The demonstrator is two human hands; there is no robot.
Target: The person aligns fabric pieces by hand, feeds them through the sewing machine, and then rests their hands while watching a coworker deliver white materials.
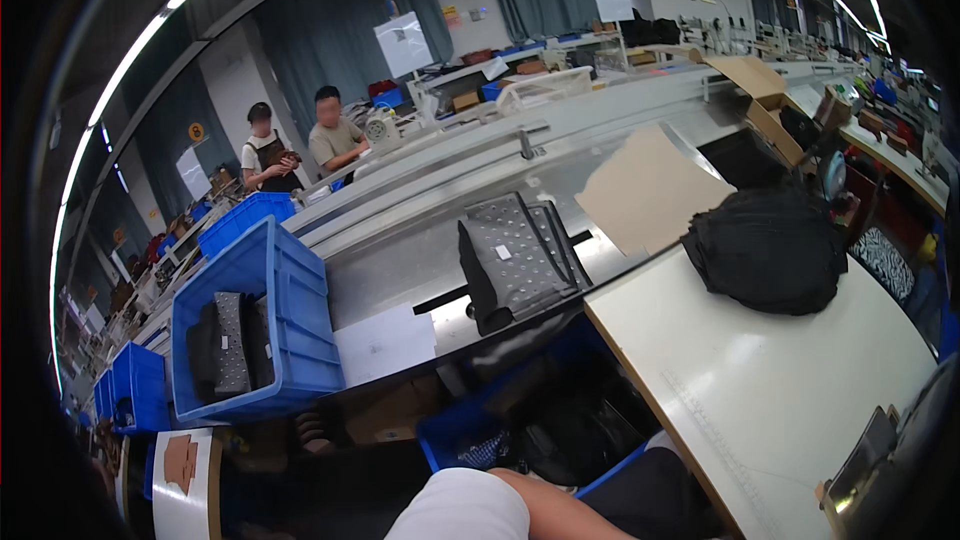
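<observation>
A bare arm of mine with a white sleeve (463, 506) enters at the bottom centre and slants down out of frame to the right; neither of my hands shows. Close by it is a low blue bin (445, 437) holding dark fabric (550, 437). To its right stands a white worktable (750, 390) with a pile of black fabric (762, 250). Grey, studded fabric pieces (518, 260) lie on the metal bench (385, 275) ahead. Similar pieces (230, 345) are inside a blue crate (300, 320) at the left.
Two people (330, 140) are across the bench, near a blue crate (245, 225). Tan cardboard (645, 190) and an open box (775, 130) sit at back right. A sewing machine part (850, 460) is at the right edge, more blue bins (135, 385) far left.
</observation>
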